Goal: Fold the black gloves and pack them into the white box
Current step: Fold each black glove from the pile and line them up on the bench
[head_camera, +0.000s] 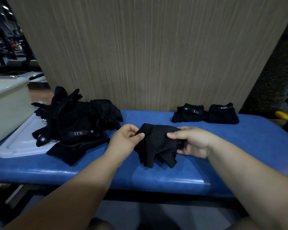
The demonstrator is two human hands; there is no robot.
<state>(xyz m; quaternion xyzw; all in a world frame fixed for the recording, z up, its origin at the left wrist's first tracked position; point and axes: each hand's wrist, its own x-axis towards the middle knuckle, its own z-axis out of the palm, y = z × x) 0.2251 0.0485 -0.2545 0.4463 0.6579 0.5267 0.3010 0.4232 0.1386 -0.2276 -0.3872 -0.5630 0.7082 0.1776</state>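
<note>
A black glove (pixel 156 143) hangs just above the blue padded bench (pixel 156 178), held between both hands. My left hand (pixel 125 138) pinches its left edge with thumb and fingers. My right hand (pixel 192 141) grips its right side, thumb on top. A loose pile of black gloves (pixel 78 123) lies at the left, partly on a white lid (pixel 20 146). Two folded gloves (pixel 189 113) (pixel 223 114) sit side by side at the back right. The white box (pixel 7 105) stands at the far left.
A wood-grain panel (pixel 148 52) rises directly behind the bench. A yellow object (pixel 285 115) shows at the right edge. The bench's front edge runs just below the held glove, with dark floor beneath.
</note>
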